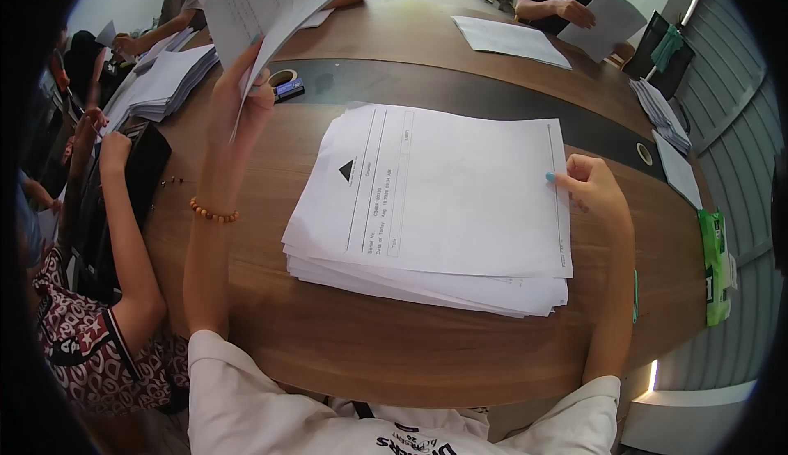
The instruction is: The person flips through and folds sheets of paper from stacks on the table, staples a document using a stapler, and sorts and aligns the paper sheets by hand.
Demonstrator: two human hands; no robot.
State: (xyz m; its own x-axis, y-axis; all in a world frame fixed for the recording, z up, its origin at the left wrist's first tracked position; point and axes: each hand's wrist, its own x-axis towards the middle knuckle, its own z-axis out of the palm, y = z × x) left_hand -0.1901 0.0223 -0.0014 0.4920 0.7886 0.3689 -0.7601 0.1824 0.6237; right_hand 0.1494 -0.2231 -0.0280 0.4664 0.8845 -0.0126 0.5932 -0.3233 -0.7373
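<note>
A thick stack of printed paper [435, 291] lies on the wooden table in front of me, its edges uneven. Its top sheet [484, 196] has a black triangle and lines of text turned sideways. At that sheet's right edge, my right hand [597, 192] is closed, thumb and fingers pinching the margin. My left hand [240, 102], above a beaded bracelet, is raised left of the stack and grips some printed sheets [275, 8]. These curve upward and run out of the picture at the top; how many there are I cannot tell.
Beyond my left hand are a tape roll [283, 77] and a small blue box [289, 90]. A black case [123, 184] and paper piles [172, 82] lie left, near other people. Across the table a person holds paper [603, 24]. A green packet [716, 270] sits at the right edge.
</note>
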